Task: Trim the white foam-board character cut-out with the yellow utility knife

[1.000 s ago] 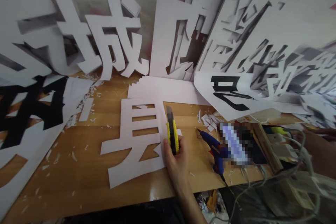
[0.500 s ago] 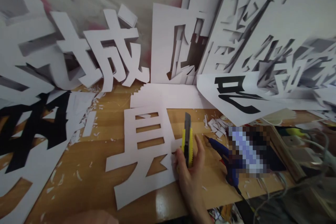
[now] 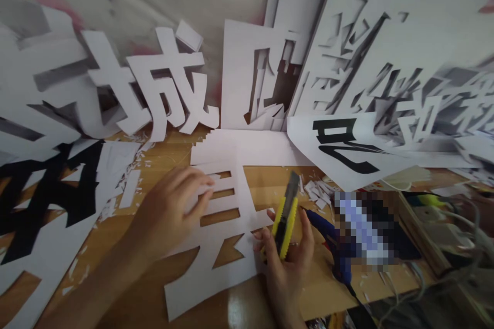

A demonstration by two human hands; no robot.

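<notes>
A white cut-out character [image 3: 227, 252] with several slots lies on the wooden table. Over its upper left part is my left hand [image 3: 173, 211], blurred, its thumb and fingers bent toward the slots; whether it pinches anything is unclear. My right hand [image 3: 287, 262] is closed on a yellow utility knife [image 3: 284, 226] at the character's right edge, with the grey blade out and pointing up. Behind the character lies a stack of white sheets [image 3: 250, 146].
White cut-out characters [image 3: 170, 77] and boards [image 3: 235, 72] lean along the back. A printed sheet [image 3: 347, 149] lies at right, near paper scraps [image 3: 318, 187], a blue glue gun [image 3: 339, 247] and cables. Black and white cut-outs [image 3: 50, 185] are on the left.
My left hand has come in from the lower left over the character. The knife in my right hand now tilts more to the right. The view has shifted slightly.
</notes>
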